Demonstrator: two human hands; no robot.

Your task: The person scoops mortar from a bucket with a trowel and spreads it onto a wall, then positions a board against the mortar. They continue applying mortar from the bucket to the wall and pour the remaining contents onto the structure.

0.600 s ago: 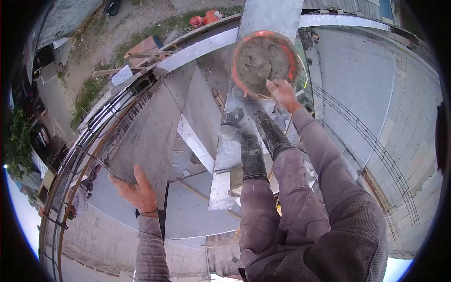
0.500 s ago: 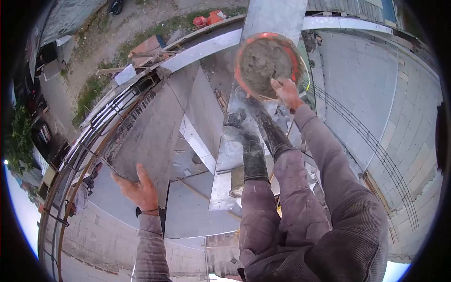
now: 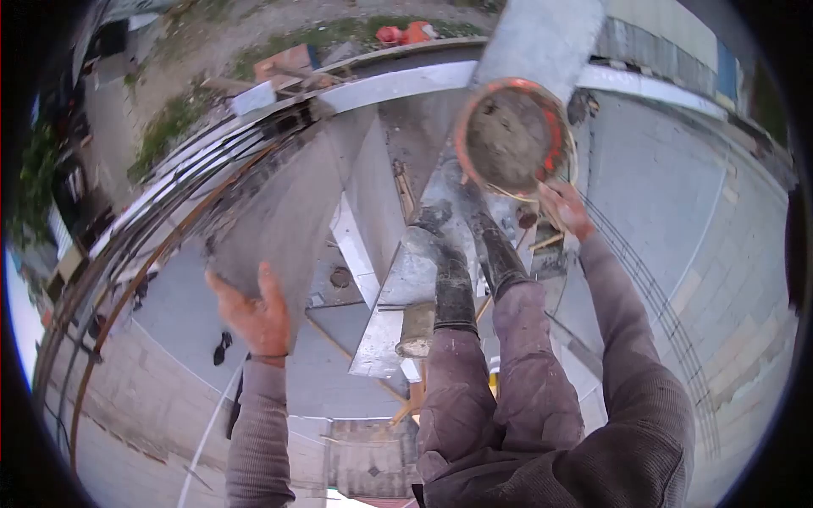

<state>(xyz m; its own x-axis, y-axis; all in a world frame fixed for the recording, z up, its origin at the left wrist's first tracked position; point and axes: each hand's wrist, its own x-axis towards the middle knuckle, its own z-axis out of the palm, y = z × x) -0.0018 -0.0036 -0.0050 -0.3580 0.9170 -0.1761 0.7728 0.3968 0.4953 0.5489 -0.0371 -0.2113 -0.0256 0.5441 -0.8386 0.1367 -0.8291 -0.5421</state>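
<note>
My right hand (image 3: 567,208) is closed at the near right rim of a round orange-edged bucket (image 3: 510,140), which holds wet grey mortar. Beneath the bucket runs a long grey metal-like plank (image 3: 538,42). My left hand (image 3: 254,315) is raised with thumb and fingers spread, at the lower end of a broad grey slab surface (image 3: 275,203). Nothing shows between its fingers, though some fingertips are hard to make out against the slab.
Dusty black boots (image 3: 456,288) stand on the plank. A mortar-smeared container (image 3: 417,330) is beside the legs. Reinforcing bars (image 3: 165,233) curve along the left, and a bar lattice (image 3: 656,267) lies at the right. Block walls and a lower floor lie below.
The view has shifted, and the bucket now appears lower and farther right. My right fingers have moved from over the mortar to the rim. My left hand remains spread by the slab.
</note>
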